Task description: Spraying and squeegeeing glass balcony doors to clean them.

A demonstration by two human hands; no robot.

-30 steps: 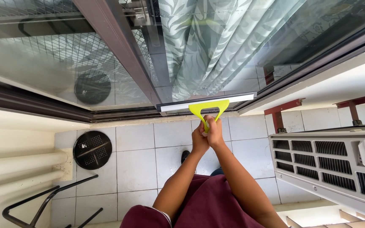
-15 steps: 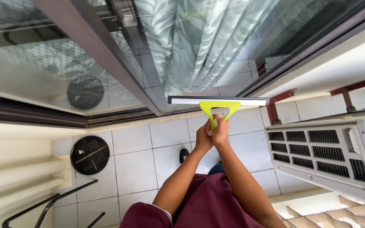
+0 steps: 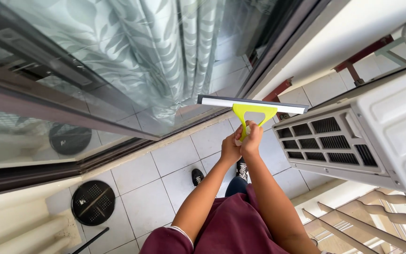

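A window squeegee (image 3: 252,108) with a yellow-green forked handle and a long white-and-dark blade is held up against the glass sliding door (image 3: 132,61). My left hand (image 3: 230,148) and my right hand (image 3: 252,140) both grip the handle, pressed together just below the fork. The blade lies level on the lower part of the pane, in front of a pale leaf-patterned curtain behind the glass. Both forearms reach up from my dark red shirt.
A white outdoor air-conditioner unit (image 3: 367,136) stands close on the right. A round black grate (image 3: 93,202) lies on the white tiled floor at lower left. My black shoes (image 3: 198,176) are on the tiles. A white slatted rack (image 3: 377,226) sits at lower right.
The squeegee and both hands have moved right along the glass, from beside the door's frame bar towards the air-conditioner unit. The view has turned right with them.
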